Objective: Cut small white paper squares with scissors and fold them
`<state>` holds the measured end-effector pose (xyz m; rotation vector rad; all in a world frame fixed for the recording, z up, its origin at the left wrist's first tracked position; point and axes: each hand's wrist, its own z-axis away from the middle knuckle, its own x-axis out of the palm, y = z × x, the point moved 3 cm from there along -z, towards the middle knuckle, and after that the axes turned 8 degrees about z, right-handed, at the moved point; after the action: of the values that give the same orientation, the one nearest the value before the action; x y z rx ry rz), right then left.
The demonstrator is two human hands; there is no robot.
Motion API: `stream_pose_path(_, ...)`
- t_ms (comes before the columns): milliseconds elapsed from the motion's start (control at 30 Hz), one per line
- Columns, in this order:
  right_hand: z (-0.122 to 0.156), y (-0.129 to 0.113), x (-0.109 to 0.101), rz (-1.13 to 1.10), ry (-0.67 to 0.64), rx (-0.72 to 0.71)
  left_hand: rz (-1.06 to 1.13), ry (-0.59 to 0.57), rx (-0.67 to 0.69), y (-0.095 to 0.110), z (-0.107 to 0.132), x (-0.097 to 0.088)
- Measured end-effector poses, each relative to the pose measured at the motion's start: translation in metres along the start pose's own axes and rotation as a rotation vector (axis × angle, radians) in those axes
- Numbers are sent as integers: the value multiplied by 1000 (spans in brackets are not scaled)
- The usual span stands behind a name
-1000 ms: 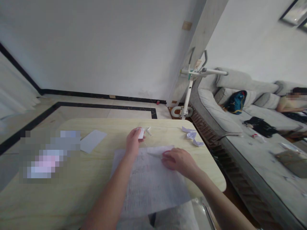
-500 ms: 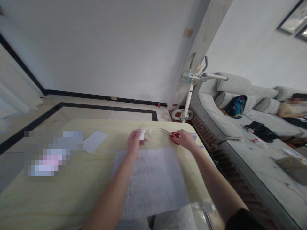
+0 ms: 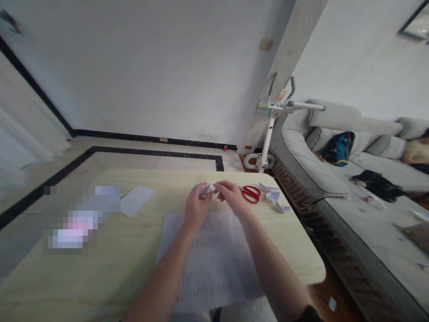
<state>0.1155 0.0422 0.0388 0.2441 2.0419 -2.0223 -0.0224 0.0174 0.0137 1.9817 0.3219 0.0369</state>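
Noted first under containers, on the grey sofa point(image 3: 362, 228): a teal backpack point(image 3: 340, 149), leaning against the cushions, contents hidden from view. Recorded toward the far edge of the wood-grain table point(image 3: 110, 277): a small piece of white paper point(image 3: 207, 189), within the grasp of the left hand point(image 3: 197, 201), between thumb and fingers, with only a narrow opening between them. Observed at the right end of the same piece: the right hand point(image 3: 228, 192), with fingers curled inward and fingertips at or very near the paper; firm pinch or light contact impossible to tell at this size. Found nearer the body, flat beneath the wrists and forearms: a printed sheet point(image 3: 217, 250). Located just beside the right hand, on its right: red-handled scissors point(image 3: 252, 193), flat on the table, with blades mostly hidden behind the hand. Seen farther right, near the table's edge: folded paper scraps point(image 3: 272, 196). Seen to the left, well apart from both hands: a plain white sheet point(image 3: 138, 200). Changed since half a second earlier: release of the scissors from the right hand onto the table, a leftward shift of that hand to the paper, and full exposure of the scraps, partly covered before. Unchanged: left-hand hold on the paper.
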Motion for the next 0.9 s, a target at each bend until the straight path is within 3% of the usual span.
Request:
stream_pose_path(167, 2, 7, 18, -233, 41, 48, -85, -79, 109, -7, 1, 5)
stream_pose_path(333, 2, 18, 13, -245, 100, 39, -169, -180, 227, -4, 3, 10)
stream_pose_path(533, 3, 24, 9, -142, 164, -16, -192, -268, 245, 1, 3, 12)
stream_pose_path(900, 5, 28, 7, -101, 243, -26, -255, -253, 314, 1, 6, 16)
